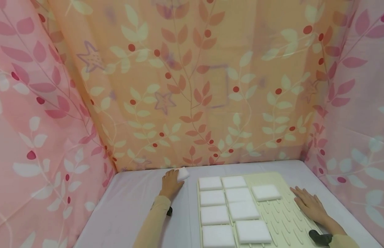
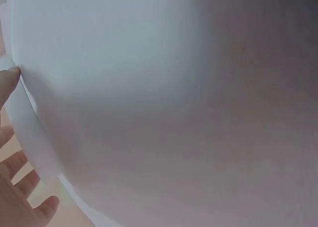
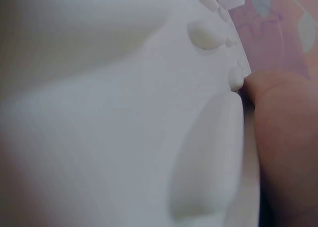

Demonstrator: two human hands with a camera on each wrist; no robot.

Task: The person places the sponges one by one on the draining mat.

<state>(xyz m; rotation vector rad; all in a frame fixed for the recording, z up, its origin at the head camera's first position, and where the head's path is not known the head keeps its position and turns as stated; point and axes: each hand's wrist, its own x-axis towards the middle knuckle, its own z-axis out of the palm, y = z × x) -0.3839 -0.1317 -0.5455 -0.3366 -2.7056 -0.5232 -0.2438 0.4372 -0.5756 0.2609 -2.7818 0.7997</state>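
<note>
At the table's back edge my left hand (image 1: 171, 184) grips a small white foam block (image 1: 183, 173), its thumb on the near side and fingers over the far left. In the left wrist view the fingers (image 2: 14, 165) show only at the left edge. My right hand (image 1: 311, 205) rests with fairly straight fingers along the right edge of a cream ridged tray (image 1: 283, 182). Up close, the right wrist view shows that hand (image 3: 285, 142) beside the tray's rim and raised ridges (image 3: 211, 157). White foam blocks (image 1: 215, 215) lie on the tray in two left columns, with one block (image 1: 266, 192) in a third.
A pale cloth covers the table (image 1: 124, 213). Patterned curtains (image 1: 192, 82) hang behind it and on both sides. Bare ridges show on the tray's right part. A dark wrist device (image 1: 319, 237) sits on the right wrist.
</note>
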